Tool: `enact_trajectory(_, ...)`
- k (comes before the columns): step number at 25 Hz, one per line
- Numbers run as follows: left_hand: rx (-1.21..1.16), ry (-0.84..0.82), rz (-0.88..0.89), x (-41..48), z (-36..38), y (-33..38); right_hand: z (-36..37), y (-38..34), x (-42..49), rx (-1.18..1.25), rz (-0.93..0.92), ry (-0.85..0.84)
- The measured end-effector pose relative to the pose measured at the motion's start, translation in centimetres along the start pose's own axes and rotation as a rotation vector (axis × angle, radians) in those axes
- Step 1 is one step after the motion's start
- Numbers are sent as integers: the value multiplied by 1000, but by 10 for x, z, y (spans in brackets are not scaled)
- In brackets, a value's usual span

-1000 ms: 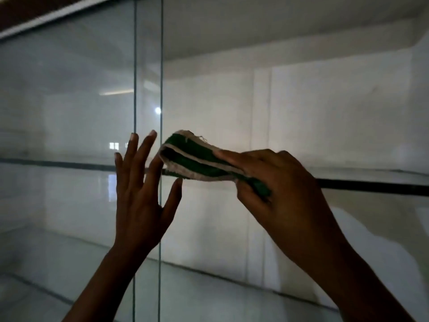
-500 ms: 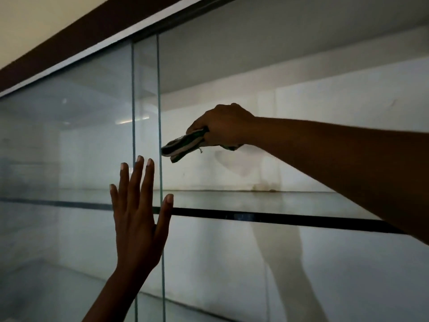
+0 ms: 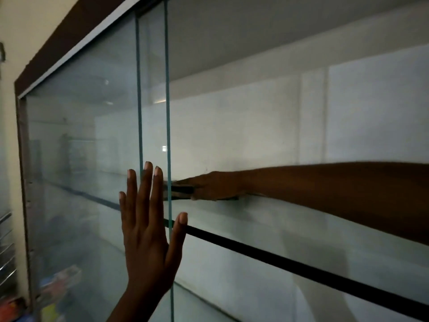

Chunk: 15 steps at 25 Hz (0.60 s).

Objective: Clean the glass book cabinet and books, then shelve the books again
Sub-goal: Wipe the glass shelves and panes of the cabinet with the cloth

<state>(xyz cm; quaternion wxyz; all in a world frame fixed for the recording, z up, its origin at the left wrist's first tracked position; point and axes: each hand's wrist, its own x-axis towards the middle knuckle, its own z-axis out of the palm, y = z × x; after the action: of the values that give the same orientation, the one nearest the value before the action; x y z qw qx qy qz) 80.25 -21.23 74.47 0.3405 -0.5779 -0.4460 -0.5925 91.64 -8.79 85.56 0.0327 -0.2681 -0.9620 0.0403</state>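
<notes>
My left hand [image 3: 148,228] lies flat and released against the sliding glass door [image 3: 81,159], fingers straight and spread, just where the 2 green pane edges overlap. My right hand [image 3: 216,185] is stretched in from the right, through the open side of the cabinet [image 3: 69,31]. It grasps the folded cloth [image 3: 180,191], which sits low on the upper glass shelf [image 3: 267,217], its left tip just past the nearer pane edge. The risk, as I judge it, is the glass itself. If I lean too hard with the left palm, the door could slide in its track toward my right forearm, which crosses the opening. Bearing down on the cloth could also shift a thin shelf on its supports. My palm will likely leave a print on the pane that needs wiping too. The shelf looks hazy, and the pale back panel [image 3: 348,124] behind it is dull. Low on the left, behind the glass, blurred coloured shapes [image 3: 60,282] may be books, but I cannot tell. A cream wall [image 3: 9,19] borders the cabinet on the left.
</notes>
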Motion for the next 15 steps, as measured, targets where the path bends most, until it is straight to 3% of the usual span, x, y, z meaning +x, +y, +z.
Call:
enact_trajectory(6, -4, 2, 9, -1, 0, 1, -2, 10, 34, 4, -189, 285)
enact_trajectory(10, -25, 9, 10, -2, 1, -2, 20, 5, 62, 109, -151, 196)
enact_trajectory(15, -51, 16, 12, -2, 1, -6, 19, 8, 35, 304, -192, 202)
